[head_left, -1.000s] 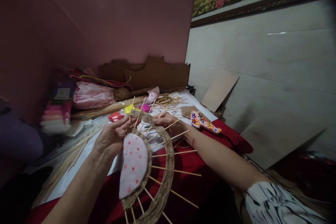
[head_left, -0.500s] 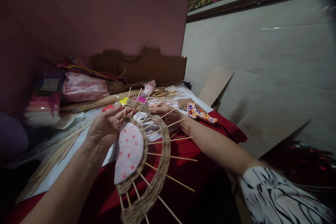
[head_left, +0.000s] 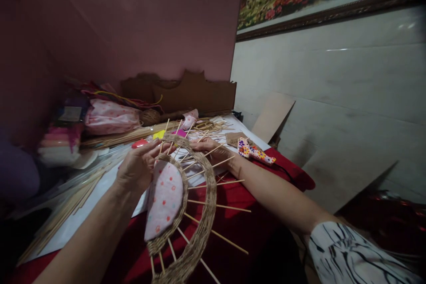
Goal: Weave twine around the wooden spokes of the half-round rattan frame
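Between my two hands is a half-round woven twine fan [head_left: 211, 195] with thin wooden sticks poking out all around its curve. Its centre is a half-circle of pale pink dotted fabric [head_left: 165, 199], edged by a narrower twine band. My left hand [head_left: 138, 164] is closed on the far end of the fan, thumb and fingers near the top sticks. My right hand [head_left: 208, 147] pinches the outer twine band close to the same end, its fingertips partly hidden behind the weave. The near end of the fan reaches the bottom of the view.
On the table's red cloth [head_left: 299, 173] lie bundles of thin sticks [head_left: 71, 202], a twine ball [head_left: 149, 117], pink dotted cloth [head_left: 111, 116] and a floral fabric-covered piece [head_left: 254, 151]. Torn cardboard [head_left: 196, 93] stands at the back. Packaged material [head_left: 61, 142] is stacked at left.
The view has tilted up slightly, so the scene sits a little lower. Both hands keep their hold on the fan, which has barely moved.
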A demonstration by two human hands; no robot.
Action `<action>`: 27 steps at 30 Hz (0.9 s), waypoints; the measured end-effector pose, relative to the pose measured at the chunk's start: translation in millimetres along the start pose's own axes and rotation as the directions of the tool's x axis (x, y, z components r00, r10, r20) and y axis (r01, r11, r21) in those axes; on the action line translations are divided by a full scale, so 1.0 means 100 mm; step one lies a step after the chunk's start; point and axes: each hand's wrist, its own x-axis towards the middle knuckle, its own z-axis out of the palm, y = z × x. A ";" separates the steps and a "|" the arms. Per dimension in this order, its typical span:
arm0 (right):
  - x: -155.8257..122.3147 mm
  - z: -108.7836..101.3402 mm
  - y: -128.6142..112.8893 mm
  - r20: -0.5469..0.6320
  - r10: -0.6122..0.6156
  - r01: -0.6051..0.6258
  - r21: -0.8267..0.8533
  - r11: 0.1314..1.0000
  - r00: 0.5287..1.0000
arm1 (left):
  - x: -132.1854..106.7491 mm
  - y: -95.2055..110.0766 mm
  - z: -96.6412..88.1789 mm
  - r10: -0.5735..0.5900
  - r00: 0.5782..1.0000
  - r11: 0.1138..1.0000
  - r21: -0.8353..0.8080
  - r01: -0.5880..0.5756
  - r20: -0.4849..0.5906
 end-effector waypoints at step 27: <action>0.01 0.08 0.02 -0.002 -0.041 0.040 -0.027 0.999 0.999 | -0.14 -0.30 0.09 0.726 0.654 0.258 0.799 -0.544 0.211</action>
